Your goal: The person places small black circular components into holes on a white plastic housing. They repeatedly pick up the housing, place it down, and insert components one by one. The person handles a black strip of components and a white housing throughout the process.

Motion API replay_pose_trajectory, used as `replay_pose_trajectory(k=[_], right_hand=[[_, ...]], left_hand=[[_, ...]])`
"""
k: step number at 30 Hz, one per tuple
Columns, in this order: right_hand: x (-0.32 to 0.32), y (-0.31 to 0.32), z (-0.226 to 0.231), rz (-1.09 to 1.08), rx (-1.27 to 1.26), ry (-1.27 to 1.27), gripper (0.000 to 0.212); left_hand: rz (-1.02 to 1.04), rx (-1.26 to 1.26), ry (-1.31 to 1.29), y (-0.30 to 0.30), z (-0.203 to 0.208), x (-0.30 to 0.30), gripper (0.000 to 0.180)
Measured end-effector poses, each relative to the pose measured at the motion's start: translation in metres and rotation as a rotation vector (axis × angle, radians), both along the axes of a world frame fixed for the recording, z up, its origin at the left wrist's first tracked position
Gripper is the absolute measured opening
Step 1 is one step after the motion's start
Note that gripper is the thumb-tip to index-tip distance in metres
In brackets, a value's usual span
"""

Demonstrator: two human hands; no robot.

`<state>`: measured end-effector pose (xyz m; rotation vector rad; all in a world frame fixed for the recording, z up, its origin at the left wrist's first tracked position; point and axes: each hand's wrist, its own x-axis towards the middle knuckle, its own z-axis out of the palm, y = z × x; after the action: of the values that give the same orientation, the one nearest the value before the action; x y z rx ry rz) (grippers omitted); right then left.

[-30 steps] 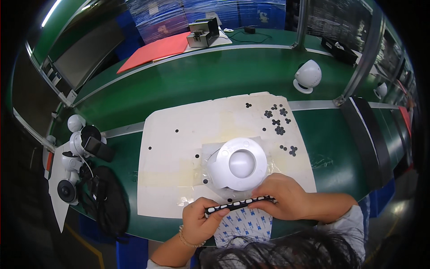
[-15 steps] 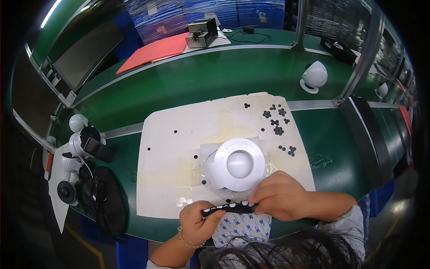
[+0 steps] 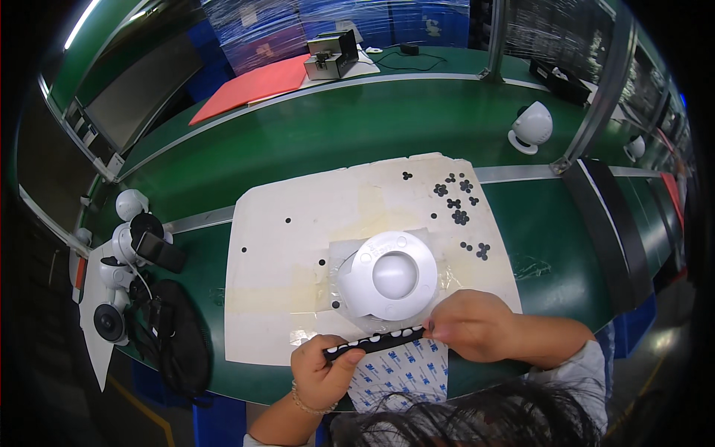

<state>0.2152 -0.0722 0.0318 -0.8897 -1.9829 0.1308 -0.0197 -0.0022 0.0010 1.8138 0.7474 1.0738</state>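
Note:
My left hand (image 3: 322, 374) is closed on the left end of a black strip (image 3: 383, 342) with a row of white round spots. Its other end meets the pinched fingers of my right hand (image 3: 473, 326); whether a small piece is between those fingertips is hidden. Just beyond the strip lies a white plastic camera housing (image 3: 428, 279) with a ring-shaped base turned up, on a clear plastic sheet. Under the strip, a white backing sheet (image 3: 398, 376) with a blue printed pattern hangs toward me.
The housing rests on a pale board (image 3: 272, 298) dotted with small black round pads (image 3: 461, 217), mostly clustered at far right. White cameras (image 3: 115, 272) and a black pouch (image 3: 182, 335) are at left. Another white camera (image 3: 533, 125) stands on the green conveyor (image 3: 335, 123) beyond a metal rail.
The strip has shifted slightly left with my left hand, showing more of its length. My right fingers have moved to its right end. The far white camera has moved right along the conveyor.

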Motion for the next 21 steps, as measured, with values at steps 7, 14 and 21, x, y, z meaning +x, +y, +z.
replay_pose_trajectory(k=[7, 14, 21], right_hand=[[0.006, 0.0, 0.018, -0.05, 0.248, -0.205, 0.035], [-0.028, 0.009, 0.012, 0.025, 0.055, 0.201, 0.037], [-0.024, 0.006, 0.009, 0.184, -0.112, 0.041, 0.034]], left_hand=[[0.047, -0.053, 0.0, -0.001, -0.001, 0.001, 0.023], [0.009, 0.288, 0.091, -0.004, 0.008, 0.008, 0.021], [-0.03, 0.37, 0.034, -0.003, 0.006, 0.012, 0.023]])
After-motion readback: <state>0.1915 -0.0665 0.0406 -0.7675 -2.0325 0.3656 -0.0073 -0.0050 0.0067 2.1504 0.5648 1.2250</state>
